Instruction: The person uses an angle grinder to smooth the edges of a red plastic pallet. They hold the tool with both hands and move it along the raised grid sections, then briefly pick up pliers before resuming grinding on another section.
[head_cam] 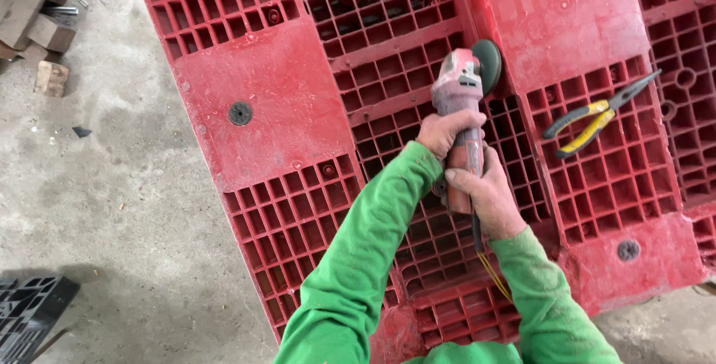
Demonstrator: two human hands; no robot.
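Hands in green sleeves grip a red angle grinder (461, 114) above a red plastic pallet (283, 88) lying on a concrete floor (112, 200). The left hand (447, 131) wraps tightly around the grinder's body near its middle; the right hand (486, 196) closes firmly around the rear handle, just below the left. The grinder's head extends beyond the grip, away from the person, and its dark disc guard (488, 64) sits over a seam between a grid section and a smooth panel near the middle of the pallet. The disc itself is hidden under the guard, so contact with the pallet cannot be confirmed. A cable (488, 263) leaves the handle and disappears between the sleeves. Yellow-handled long-nose pliers (600, 114) rest on the grid toward the pallet's right edge, well apart from the hands. The pallet's far and right edges are cut off. Wooden blocks (45, 28) lie at the upper left corner of the floor.
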